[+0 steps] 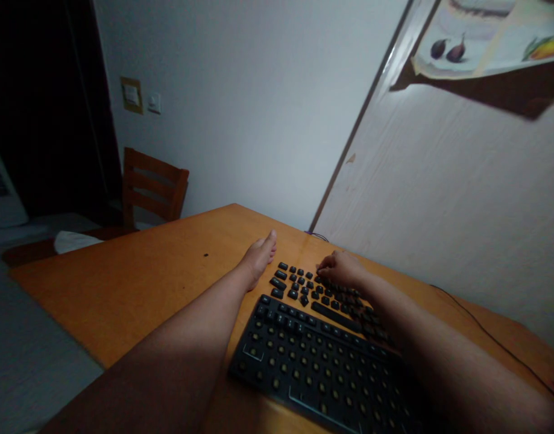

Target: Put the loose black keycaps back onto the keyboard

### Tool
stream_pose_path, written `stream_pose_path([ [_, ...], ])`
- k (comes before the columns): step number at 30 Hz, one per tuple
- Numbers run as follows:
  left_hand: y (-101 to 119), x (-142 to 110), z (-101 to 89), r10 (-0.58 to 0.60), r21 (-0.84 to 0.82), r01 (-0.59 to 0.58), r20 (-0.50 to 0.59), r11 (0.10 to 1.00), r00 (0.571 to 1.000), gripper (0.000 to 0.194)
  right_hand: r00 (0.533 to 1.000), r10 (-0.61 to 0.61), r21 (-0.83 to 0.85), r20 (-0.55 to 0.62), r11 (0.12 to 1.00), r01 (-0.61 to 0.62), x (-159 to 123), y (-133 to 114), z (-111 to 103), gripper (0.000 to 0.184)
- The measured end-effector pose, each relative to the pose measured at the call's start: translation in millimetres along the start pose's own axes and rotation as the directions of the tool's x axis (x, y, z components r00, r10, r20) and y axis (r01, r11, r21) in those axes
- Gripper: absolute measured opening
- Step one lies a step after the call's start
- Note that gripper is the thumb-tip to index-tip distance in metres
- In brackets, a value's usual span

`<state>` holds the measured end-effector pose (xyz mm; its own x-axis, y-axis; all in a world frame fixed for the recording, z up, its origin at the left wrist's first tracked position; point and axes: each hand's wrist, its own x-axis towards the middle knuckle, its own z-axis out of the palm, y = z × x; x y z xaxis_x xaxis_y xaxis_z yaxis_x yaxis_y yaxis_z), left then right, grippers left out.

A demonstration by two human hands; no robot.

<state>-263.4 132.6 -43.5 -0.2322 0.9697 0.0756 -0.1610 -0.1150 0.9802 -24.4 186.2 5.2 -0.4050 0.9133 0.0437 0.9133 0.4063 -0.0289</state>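
A black keyboard (pixel 313 367) lies at the near side of the wooden table, most of its key positions bare, with keycaps still on its far rows. Just beyond it, loose black keycaps (pixel 301 280) are laid out in rows, and a long space bar keycap (pixel 335 316) lies among them. My left hand (pixel 260 258) rests on its edge on the table left of the rows, thumb raised, fingers loosely apart and holding nothing visible. Over the far rows, my right hand (pixel 342 268) has its fingertips pinched together on a keycap, which they mostly hide. My right forearm covers the rows' right end.
A tiny dark piece (pixel 205 255) lies on the table (pixel 168 289) to the left. A wooden chair (pixel 152 184) stands beyond the left edge. Walls border the far side, and a thin cable (pixel 484 337) runs along the right.
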Motion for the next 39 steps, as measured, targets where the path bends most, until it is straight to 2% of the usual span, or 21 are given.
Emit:
stream_pose_path([
  [5, 0.4, 0.3, 0.1, -0.008, -0.014, 0.008, -0.004, 1.000, 1.000, 0.067, 0.999, -0.004, 0.005, -0.038, 1.000, 0.004, -3.4, -4.7, -5.6, 0.022],
  [9, -1.3, 1.8, -0.5, 0.003, -0.027, -0.003, 0.002, 1.000, 1.000, 0.068, 0.996, -0.037, 0.030, -0.086, 0.999, 0.040, -21.2, -14.5, -17.5, 0.024],
  [13, -2.1, 3.3, -0.1, 0.000, -0.028, 0.000, -0.001, 1.000, 1.000, 0.069, 0.963, -0.223, 0.116, -0.150, 0.964, 0.241, -63.0, -34.8, -28.0, 0.017],
  [15, -1.7, 3.3, 0.1, -0.001, -0.027, 0.001, 0.000, 1.000, 1.000, 0.070, 0.940, -0.308, 0.163, -0.147, 0.930, 0.330, -89.0, -47.2, -31.2, 0.014],
  [19, -0.5, 2.0, 0.0, 0.003, -0.024, -0.003, -0.002, 1.000, 1.000, 0.069, 0.909, -0.397, 0.200, -0.127, 0.887, 0.416, -130.1, -66.4, -33.7, 0.008],
  [24, -0.4, 1.2, -0.4, 0.009, -0.029, -0.009, 0.001, 1.000, 1.000, 0.069, 0.923, -0.375, 0.191, -0.088, 0.903, 0.385, -147.5, -74.8, -30.0, 0.005],
  [32, 0.2, 1.6, 0.4, 0.000, -0.014, 0.000, 0.007, 1.000, 1.000, 0.069, 0.939, -0.332, 0.114, -0.087, 0.933, 0.341, -153.1, -81.3, -22.3, 0.006],
  [39, -1.9, 2.8, -0.5, 0.009, -0.021, -0.009, 0.010, 1.000, 1.000, 0.070, 0.959, -0.278, 0.008, -0.050, 0.960, 0.279, -155.7, -95.1, -24.9, 0.016],
])
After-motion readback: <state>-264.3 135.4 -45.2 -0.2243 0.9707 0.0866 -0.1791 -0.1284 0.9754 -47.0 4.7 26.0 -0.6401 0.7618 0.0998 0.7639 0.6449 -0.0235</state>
